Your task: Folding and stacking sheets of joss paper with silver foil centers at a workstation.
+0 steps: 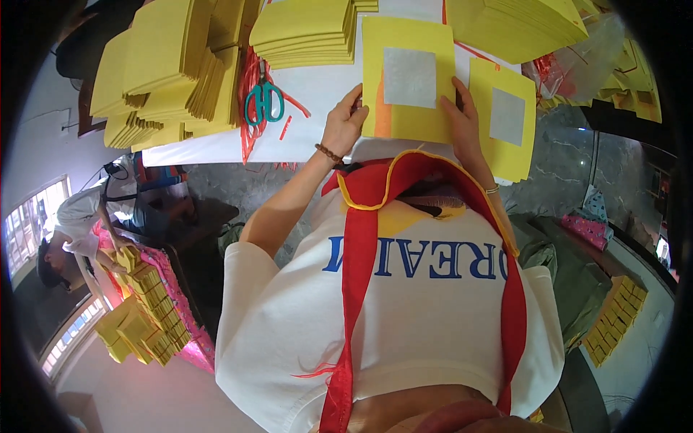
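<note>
A yellow sheet of joss paper [374, 68] with a silver-grey square and an orange strip lies between my hands over the table's near edge. It may be a stack; its thickness is hard to see. My left hand [344, 124] grips its left edge, fingers curled behind it. On the opposite edge, my right hand [464, 119] closes with the thumb on the front. Just right of that hand is another yellow joss paper sheet [508, 162] with a similar square. Teal-handled scissors [265, 103] rest among red plastic strips [250, 133] to my left.
Tall yellow paper stacks [170, 54] fill the table's left side, with more at the back [303, 32] and right [527, 29]. A clear plastic bag [595, 58] sits far right. Another person [79, 216] handles yellow bundles [155, 303] at a pink-covered table.
</note>
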The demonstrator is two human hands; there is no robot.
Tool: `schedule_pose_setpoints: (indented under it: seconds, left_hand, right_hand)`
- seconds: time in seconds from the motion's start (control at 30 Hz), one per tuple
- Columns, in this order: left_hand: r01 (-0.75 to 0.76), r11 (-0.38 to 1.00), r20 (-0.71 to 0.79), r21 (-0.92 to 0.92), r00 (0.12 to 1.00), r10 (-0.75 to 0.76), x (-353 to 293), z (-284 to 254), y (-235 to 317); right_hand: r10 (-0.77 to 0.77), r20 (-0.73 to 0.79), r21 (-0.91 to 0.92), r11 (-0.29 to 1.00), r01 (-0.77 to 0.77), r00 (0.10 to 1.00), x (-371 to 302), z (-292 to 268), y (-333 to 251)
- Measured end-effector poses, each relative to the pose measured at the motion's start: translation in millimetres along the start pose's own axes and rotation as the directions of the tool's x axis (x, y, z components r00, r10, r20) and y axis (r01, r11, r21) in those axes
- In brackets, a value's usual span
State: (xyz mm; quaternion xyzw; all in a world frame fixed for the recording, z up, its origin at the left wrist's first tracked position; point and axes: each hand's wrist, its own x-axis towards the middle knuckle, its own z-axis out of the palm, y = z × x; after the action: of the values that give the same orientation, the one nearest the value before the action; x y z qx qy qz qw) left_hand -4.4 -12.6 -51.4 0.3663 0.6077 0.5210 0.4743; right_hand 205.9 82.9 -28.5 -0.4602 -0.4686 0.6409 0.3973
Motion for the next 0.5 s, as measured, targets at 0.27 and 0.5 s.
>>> schedule_pose_setpoints:
  seconds: [0.27,0.5]
  left_hand:
    - [-0.094,0.956,-0.001,0.279,0.995,0.098,-5.4,3.6,16.7]
    - [-0.451,0.704,0.151,0.549,0.881,0.448,-12.8,-13.5,39.4]
  right_hand:
    - [-0.043,-0.011,-0.026,0.999,0.043,0.999,1.1,0.8,1.0]
    - [-0.568,0.131,-0.654,0.566,0.501,0.812,-2.7,-19.2,-9.1]
